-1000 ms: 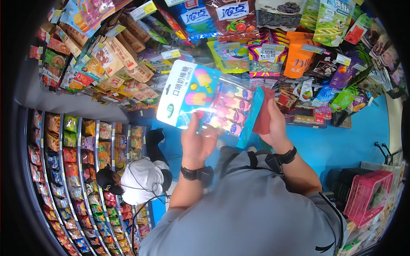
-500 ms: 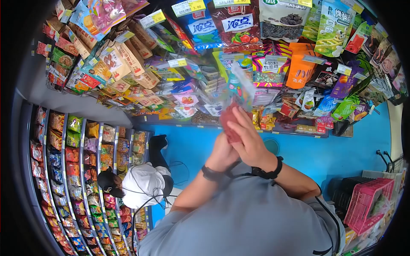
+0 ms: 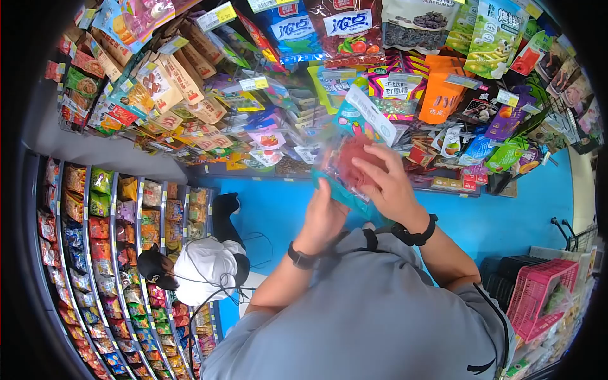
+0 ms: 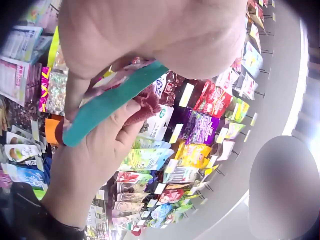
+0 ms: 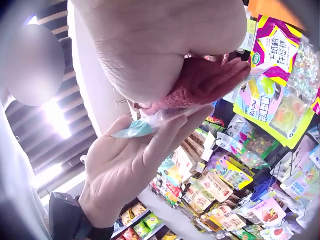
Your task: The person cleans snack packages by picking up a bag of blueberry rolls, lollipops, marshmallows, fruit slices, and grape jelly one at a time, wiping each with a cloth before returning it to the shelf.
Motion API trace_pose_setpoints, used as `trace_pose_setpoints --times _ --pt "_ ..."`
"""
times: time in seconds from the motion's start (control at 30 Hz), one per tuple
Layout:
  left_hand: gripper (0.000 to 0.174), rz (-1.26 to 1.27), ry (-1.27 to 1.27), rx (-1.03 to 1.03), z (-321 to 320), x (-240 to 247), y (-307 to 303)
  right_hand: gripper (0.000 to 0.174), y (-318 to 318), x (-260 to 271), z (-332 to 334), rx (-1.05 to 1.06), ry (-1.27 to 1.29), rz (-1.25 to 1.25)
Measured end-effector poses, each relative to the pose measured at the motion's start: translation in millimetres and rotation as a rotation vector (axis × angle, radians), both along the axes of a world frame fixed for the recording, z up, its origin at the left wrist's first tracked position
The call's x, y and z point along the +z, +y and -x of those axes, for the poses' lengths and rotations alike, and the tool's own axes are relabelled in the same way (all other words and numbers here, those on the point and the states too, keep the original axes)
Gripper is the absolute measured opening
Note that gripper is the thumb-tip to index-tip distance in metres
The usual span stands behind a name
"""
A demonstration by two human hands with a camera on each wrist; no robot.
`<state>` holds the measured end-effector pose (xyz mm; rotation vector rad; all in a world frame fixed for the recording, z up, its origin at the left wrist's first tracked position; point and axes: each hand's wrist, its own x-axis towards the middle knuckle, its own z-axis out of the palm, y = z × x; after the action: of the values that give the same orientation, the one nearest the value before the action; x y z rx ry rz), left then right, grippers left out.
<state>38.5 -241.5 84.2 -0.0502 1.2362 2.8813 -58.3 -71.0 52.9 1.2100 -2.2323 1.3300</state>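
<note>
My left hand (image 3: 326, 218) grips a teal-and-white candy bag (image 3: 373, 117) by its lower left side, thumb in front and the other fingers behind. The bag is tilted, its white header pointing up and right. Against its clear front, my right hand (image 3: 396, 190) holds a crumpled dark red cloth (image 3: 354, 161), fingers spread over it. In the left wrist view, the bag's teal bottom edge (image 4: 107, 105) runs between the hands, with the cloth (image 4: 145, 107) beside the right thumb. The right wrist view has the cloth (image 5: 205, 82) bunched under the right palm. The cloth hides much of the candy.
Hanging snack bags (image 3: 345, 28) with price tags fill the rack ahead. Stepped shelves of packets (image 3: 101, 253) stand on the left, where a person in a white top (image 3: 209, 269) is bent low. A pink crate (image 3: 541, 297) sits at the right above the blue floor (image 3: 456, 221).
The bag swung from face-up at left to edge-on between the hands, then turned to its present tilt farther right. The cloth moved from beside the bag's bottom edge onto its front.
</note>
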Motion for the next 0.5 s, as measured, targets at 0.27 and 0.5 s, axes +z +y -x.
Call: trace_pose_setpoints --times 0.27,0.5 --pt "0.066 0.058 -0.049 -0.243 -6 -35 -32 0.043 -6 33 -12 0.108 -0.083 0.028" --pt "0.08 0.2 -0.082 -0.267 -13 -39 -39 0.049 -3 35 -7 0.237 0.054 -0.096"
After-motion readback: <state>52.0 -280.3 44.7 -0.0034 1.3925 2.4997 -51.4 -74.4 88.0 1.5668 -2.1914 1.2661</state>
